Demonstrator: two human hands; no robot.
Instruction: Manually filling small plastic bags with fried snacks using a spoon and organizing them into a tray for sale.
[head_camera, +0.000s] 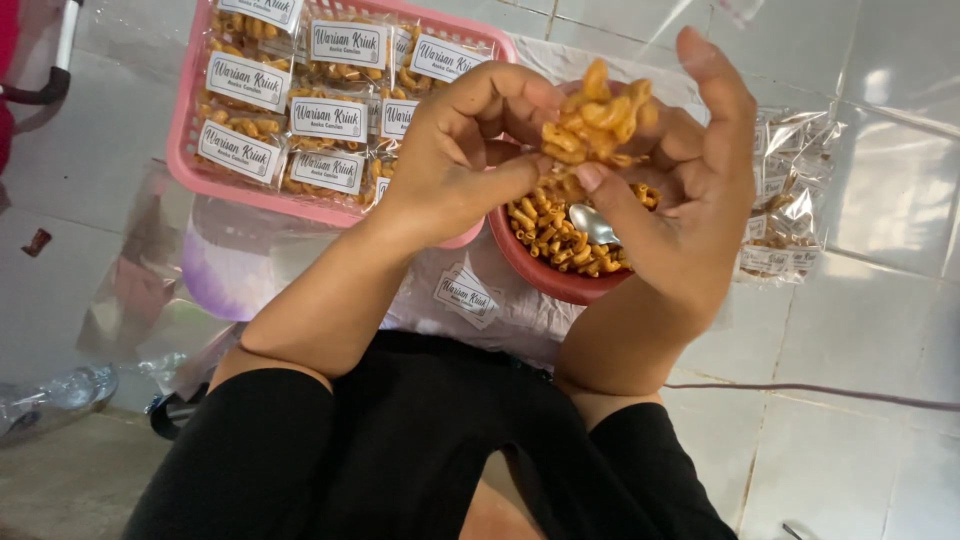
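My right hand (690, 190) is cupped above a red bowl (545, 275) and holds a heap of orange curled macaroni snacks (595, 120). My left hand (455, 150) pinches at the edge of that heap with thumb and fingers. More of the same snacks (550, 235) fill the bowl, and a metal spoon (593, 224) lies among them. Both forearms reach out over my lap, which is covered by black clothing.
A pink plastic basket (185, 150) at the upper left holds several clear packets of the snacks (300, 110) with white labels. Clear empty packets (790, 190) lie at the right on the white tiled floor. Loose labels (465, 295) and plastic sheets (150, 290) lie near my knees.
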